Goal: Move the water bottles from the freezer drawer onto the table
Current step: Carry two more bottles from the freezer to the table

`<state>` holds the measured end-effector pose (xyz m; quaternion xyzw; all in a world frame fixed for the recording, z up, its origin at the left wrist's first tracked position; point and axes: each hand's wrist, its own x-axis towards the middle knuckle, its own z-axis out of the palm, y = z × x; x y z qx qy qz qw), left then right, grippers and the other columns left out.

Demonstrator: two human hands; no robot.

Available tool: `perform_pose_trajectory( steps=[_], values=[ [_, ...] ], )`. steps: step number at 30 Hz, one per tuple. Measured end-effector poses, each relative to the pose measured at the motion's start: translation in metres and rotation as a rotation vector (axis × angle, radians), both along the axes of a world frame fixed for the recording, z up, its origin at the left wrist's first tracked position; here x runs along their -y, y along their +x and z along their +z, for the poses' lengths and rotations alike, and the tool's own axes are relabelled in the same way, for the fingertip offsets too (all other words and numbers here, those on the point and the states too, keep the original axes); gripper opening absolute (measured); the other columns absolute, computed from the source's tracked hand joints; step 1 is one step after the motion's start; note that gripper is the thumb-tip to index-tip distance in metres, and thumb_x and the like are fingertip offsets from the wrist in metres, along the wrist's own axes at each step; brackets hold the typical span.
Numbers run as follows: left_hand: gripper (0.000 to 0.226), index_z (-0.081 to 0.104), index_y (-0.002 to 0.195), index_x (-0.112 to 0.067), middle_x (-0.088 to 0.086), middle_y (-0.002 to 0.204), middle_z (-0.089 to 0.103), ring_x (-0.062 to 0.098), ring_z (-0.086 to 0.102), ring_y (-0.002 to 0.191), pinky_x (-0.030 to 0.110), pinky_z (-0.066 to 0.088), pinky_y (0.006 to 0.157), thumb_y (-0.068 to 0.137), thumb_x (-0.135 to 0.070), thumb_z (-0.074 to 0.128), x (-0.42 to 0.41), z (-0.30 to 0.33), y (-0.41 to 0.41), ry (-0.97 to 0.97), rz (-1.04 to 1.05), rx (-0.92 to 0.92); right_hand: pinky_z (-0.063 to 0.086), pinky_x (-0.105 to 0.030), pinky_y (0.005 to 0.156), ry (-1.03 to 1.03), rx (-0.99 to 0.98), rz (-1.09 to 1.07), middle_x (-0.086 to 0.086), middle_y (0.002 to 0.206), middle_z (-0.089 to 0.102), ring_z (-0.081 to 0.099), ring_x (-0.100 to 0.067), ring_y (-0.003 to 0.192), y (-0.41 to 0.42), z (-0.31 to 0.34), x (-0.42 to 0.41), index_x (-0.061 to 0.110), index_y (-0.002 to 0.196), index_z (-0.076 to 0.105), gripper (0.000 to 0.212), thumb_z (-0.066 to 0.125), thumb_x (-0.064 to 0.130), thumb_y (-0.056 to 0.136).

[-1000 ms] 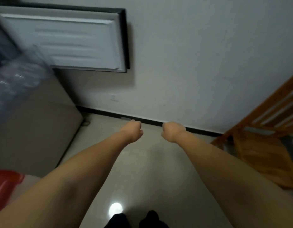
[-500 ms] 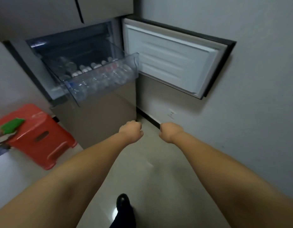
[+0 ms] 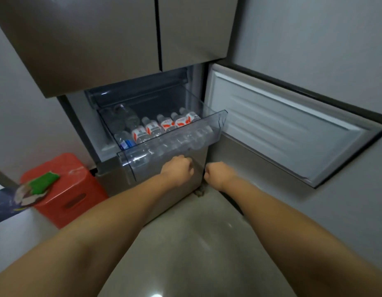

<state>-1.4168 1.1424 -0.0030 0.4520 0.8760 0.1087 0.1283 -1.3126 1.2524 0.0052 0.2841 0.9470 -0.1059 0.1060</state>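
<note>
A clear plastic freezer drawer point(image 3: 220, 123) stands pulled out of the fridge. Several small water bottles point(image 3: 152, 128) with red-and-white labels lie side by side in it, and one at the left end has a blue label point(image 3: 125, 143). Larger clear bottles point(image 3: 123, 116) lie behind them. My left hand point(image 3: 178, 170) is a fist just below the drawer's front wall and holds nothing. My right hand point(image 3: 215, 173) is also a fist, to the right of the left one and below the drawer, holding nothing. No table is in view.
The freezer door point(image 3: 282, 129) hangs open to the right of the drawer. A red plastic stool point(image 3: 65, 194) with a green sponge point(image 3: 43, 182) on it stands at the left by the fridge. The upper fridge doors point(image 3: 121, 39) are closed. The floor below is pale tile.
The view has swung left from the wall and a wooden chair to the fridge, and come closer. Both fists have kept their pose and now sit just under the drawer.
</note>
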Motion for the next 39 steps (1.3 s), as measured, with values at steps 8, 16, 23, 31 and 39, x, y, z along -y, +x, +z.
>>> perform_pose_trajectory(
  steps=[8, 16, 23, 31, 39],
  values=[
    [0.025, 0.068, 0.100, -0.011, 0.015, 0.107, 0.065, 0.031, 0.060, 0.100, 0.035, 0.050, 0.077, 0.090, -0.021, 0.048, -0.026, 0.021, -0.093, 0.223, 0.188, -0.089, 0.038, -0.033, 0.065, 0.123, -0.411, 0.162, -0.015, 0.101, 0.069, 0.063, -0.035, 0.094, -0.109, 0.016, -0.037, 0.011, 0.104, 0.064, 0.027, 0.043, 0.026, 0.095],
    [0.024, 0.069, 0.091, -0.005, 0.018, 0.098, 0.070, 0.033, 0.064, 0.091, 0.033, 0.049, 0.075, 0.090, -0.016, 0.048, -0.036, 0.007, -0.178, 0.305, 0.720, 0.232, 0.035, -0.032, 0.061, 0.025, -0.557, 0.410, -0.015, 0.087, 0.070, 0.063, -0.037, 0.083, -0.227, 0.022, -0.066, 0.013, 0.100, 0.063, 0.023, 0.043, 0.025, 0.095],
    [0.037, 0.057, 0.120, 0.009, 0.027, 0.112, 0.063, 0.025, 0.057, 0.085, 0.035, 0.048, 0.074, 0.093, -0.014, 0.049, -0.022, -0.022, -0.223, 0.636, 1.286, 0.704, 0.047, -0.035, 0.084, -0.277, -0.166, 0.528, -0.018, 0.112, 0.064, 0.057, -0.036, 0.107, -0.305, -0.014, -0.062, 0.012, 0.113, 0.059, 0.028, 0.044, 0.024, 0.093],
    [0.063, 0.040, 0.138, 0.007, 0.023, 0.143, 0.044, 0.036, 0.046, 0.129, 0.038, 0.041, 0.105, 0.093, -0.035, 0.053, -0.024, -0.036, -0.262, 0.782, 1.719, 0.646, 0.044, -0.035, 0.092, -0.531, -0.144, 0.465, -0.018, 0.132, 0.052, 0.053, -0.036, 0.118, -0.365, -0.046, -0.036, 0.008, 0.134, 0.046, 0.047, 0.052, 0.033, 0.094],
    [0.065, 0.056, 0.128, 0.000, 0.015, 0.124, 0.062, 0.029, 0.063, 0.101, 0.022, 0.053, 0.058, 0.091, -0.054, 0.052, -0.017, -0.034, -0.281, 1.195, 1.700, 1.019, 0.051, -0.040, 0.090, -0.886, -0.072, -0.002, -0.017, 0.138, 0.048, 0.054, -0.034, 0.117, -0.411, -0.063, -0.014, 0.006, 0.143, 0.035, 0.076, 0.041, 0.061, 0.091]
  ],
)
